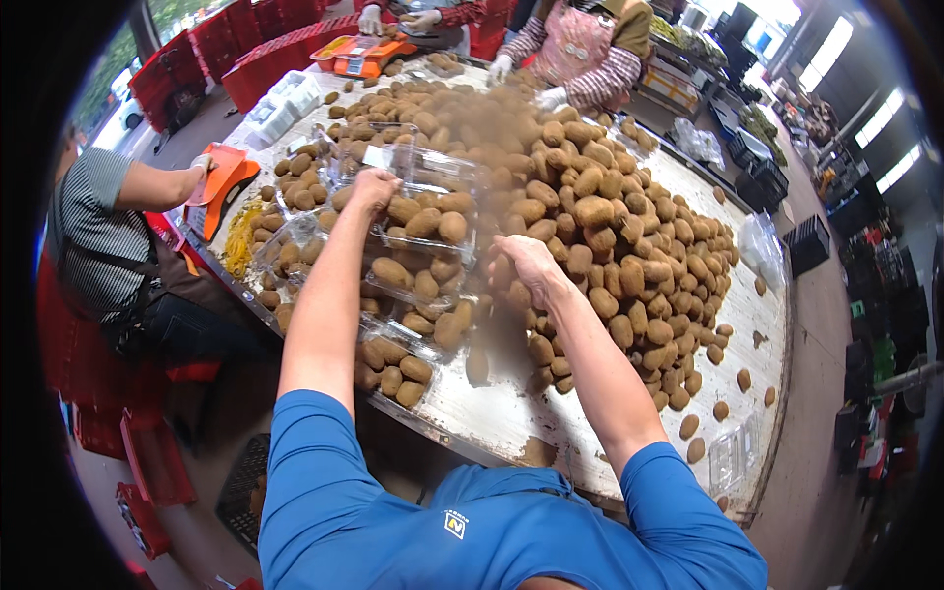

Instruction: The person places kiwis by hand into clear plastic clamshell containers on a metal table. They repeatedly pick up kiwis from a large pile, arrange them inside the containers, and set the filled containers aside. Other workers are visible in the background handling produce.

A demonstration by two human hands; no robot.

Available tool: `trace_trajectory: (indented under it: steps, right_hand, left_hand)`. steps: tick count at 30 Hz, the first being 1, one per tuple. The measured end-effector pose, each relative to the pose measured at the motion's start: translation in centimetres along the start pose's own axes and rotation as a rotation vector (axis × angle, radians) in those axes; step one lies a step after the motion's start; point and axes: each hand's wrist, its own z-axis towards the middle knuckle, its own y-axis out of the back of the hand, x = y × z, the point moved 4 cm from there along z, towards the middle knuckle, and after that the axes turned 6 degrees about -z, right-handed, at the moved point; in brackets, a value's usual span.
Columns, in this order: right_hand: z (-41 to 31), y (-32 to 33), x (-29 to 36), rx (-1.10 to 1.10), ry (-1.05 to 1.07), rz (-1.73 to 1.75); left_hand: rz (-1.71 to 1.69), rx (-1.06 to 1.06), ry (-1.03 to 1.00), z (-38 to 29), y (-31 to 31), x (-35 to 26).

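Observation:
My left hand (377, 190) is closed at the edge of a clear plastic clamshell box (435, 177), its fingertips seeming to pinch the rim. Just below it, an open clamshell (426, 240) holds several brown kiwifruit (423, 223). More filled clamshells (394, 372) overlap towards the table's near edge. My right hand (522, 262) is curled at the left flank of a large heap of loose kiwifruit (612, 243). A blurred smudge on the lens covers the area beside its fingers, so whether it holds a fruit cannot be told.
Across the white table (487, 413), gloved co-workers' hands (552, 98) are at the heap. To the left, a person reaches to an orange scale (221, 181); another orange scale (372, 55) stands at the back. Empty clamshells (734, 457) lie front right. Yellow netting (240, 240) lies left.

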Motion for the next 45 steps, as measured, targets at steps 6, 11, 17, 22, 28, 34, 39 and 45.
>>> trace_trajectory:
  steps: [6, 11, 17, 22, 28, 34, 39, 45]
  right_hand:
    - [-12.4, 6.4, -7.3, 0.07, -0.051, 0.285]
    - [-25.6, 13.8, -15.9, -0.249, 0.029, 0.327]
    - [-43.7, 25.0, -22.2, -1.003, -0.259, -0.498]
    - [-54.5, 35.9, -26.9, -1.184, -0.746, -0.786]
    - [-57.4, 42.2, -37.1, -1.222, -0.791, -0.491]
    - [-58.4, 40.8, -36.9, -1.361, -0.402, 0.063]
    - [-56.1, 34.3, -31.6, -1.148, 0.054, 0.069]
    - [-50.6, 25.4, -28.9, -0.781, 0.209, -0.201]
  left_hand:
    - [-0.037, 0.359, -0.001, 2.3, 2.3, 3.0]
    - [0.396, 0.194, -0.066, 3.3, 7.9, 0.8]
    - [-0.07, 0.114, -0.097, -14.3, 8.0, -13.5]
    - [-0.095, 0.353, -0.273, -34.0, -4.4, -22.5]
    - [-0.318, 0.743, -0.023, -47.7, -19.4, -21.8]
    - [-0.341, 0.859, 0.301, -56.7, -25.3, -18.6]
    - [-0.251, 0.978, 0.231, -62.1, -29.8, -20.4]
    - [-0.415, 0.898, 0.159, -62.2, -32.7, -23.4]
